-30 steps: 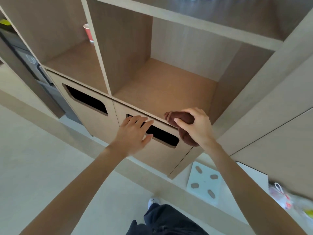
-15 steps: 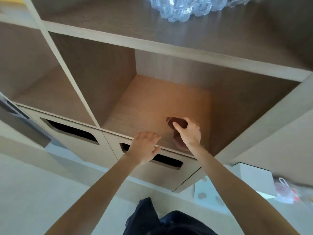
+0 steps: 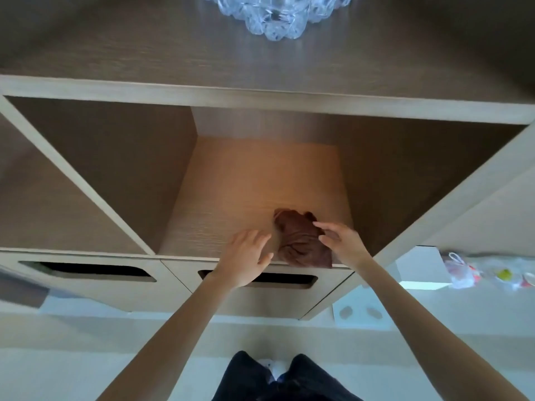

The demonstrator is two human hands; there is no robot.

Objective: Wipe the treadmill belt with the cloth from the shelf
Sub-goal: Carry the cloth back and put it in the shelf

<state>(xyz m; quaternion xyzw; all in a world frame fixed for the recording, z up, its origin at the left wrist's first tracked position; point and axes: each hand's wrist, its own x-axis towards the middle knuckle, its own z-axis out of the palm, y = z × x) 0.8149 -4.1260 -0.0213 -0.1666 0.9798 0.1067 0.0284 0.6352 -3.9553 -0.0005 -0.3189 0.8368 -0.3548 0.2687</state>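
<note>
Where a second ago the right hand (image 3: 343, 246) gripped the cloth (image 3: 301, 241) as a tight ball out in front of the shelf (image 3: 246, 183), over the drawer (image 3: 289, 298), the cloth now lies on the shelf floor. It is a loose brown crumple in the right part of the middle compartment, with its near end at the front edge. The right hand no longer closes round it: its fingers are loosely extended and rest against the cloth's right side, touching rather than pinching as far as can be seen. The left hand (image 3: 246, 256) has come up off the drawer front and hovers just left of the cloth with fingers spread and nothing in it; I cannot tell whether it touches the shelf. The view has also tipped upward, so the shelf top and a clear knobbly object (image 3: 275, 15) on it show now. For the task, this reads as the cloth being set down on the shelf, not carried away. No treadmill is in view, so whether the belt is already wiped cannot be judged. If it is not, the cloth has to be gripped again and carried away from the shelf. It is soft and light, so one hand closing on the bunched middle should lift it.
</note>
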